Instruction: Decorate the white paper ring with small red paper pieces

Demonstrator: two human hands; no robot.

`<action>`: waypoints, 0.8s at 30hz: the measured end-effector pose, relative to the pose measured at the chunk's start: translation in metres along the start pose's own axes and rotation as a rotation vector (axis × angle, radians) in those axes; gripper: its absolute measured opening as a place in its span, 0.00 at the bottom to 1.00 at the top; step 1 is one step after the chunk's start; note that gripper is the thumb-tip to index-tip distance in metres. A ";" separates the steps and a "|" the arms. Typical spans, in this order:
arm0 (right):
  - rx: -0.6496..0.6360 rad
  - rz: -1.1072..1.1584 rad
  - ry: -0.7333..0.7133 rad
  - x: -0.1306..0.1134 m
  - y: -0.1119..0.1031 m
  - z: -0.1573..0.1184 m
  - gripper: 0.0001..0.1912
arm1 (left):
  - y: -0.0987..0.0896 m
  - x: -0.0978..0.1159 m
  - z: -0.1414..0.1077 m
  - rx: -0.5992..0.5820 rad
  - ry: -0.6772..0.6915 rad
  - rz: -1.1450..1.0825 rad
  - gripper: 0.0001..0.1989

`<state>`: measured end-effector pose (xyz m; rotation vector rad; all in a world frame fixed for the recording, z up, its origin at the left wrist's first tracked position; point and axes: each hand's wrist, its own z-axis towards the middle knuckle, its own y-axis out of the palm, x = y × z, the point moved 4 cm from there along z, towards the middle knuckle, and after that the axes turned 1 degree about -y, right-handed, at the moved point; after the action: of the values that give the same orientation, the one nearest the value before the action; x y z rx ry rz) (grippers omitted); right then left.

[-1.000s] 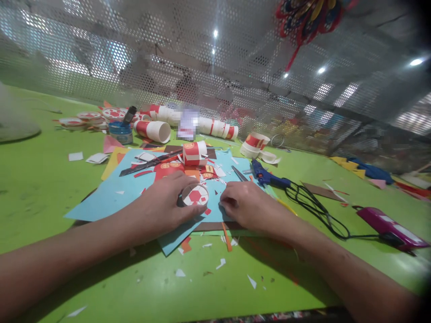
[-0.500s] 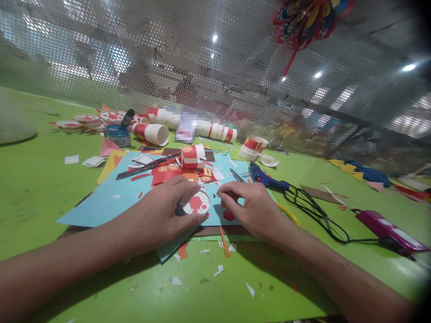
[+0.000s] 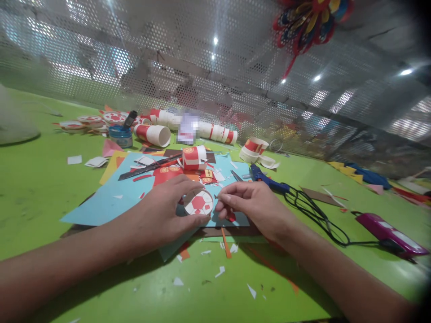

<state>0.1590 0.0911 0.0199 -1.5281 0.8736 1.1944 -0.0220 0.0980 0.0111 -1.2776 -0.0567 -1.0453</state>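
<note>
Patterned disc: white with red shapes, at the centre of the frame, above blue paper (image 3: 101,202).
Left hand (image 3: 164,208): thumb and fingers clamped around the disc (image 3: 198,202)'s edge.
Right hand (image 3: 251,202): just beside it, thumb and forefinger together; cannot tell whether they pinch anything.
Right of centre: blue glue gun (image 3: 269,178).
Upper left: blue jar (image 3: 120,136).

**One Head-Worn View Over the Green Table**

The single camera looks forward and down from the person's head, between two bare forearms (image 3: 101,242), across the glossy green tabletop (image 3: 151,287) to a grey perforated screen (image 3: 101,76); the hands (image 3: 168,202) sit close, mid-view.
</note>
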 end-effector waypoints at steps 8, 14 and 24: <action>0.056 0.181 0.040 0.007 -0.004 0.003 0.09 | 0.001 0.001 -0.001 -0.002 0.011 0.011 0.18; 0.013 0.194 0.020 0.004 -0.003 0.000 0.07 | 0.002 0.005 -0.003 -0.036 0.058 0.016 0.14; 0.027 0.054 0.051 -0.002 -0.002 -0.004 0.10 | 0.003 0.006 -0.009 -0.051 0.101 0.039 0.15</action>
<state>0.1608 0.0880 0.0225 -1.5278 0.9666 1.1820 -0.0207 0.0872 0.0089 -1.2653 0.0719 -1.0814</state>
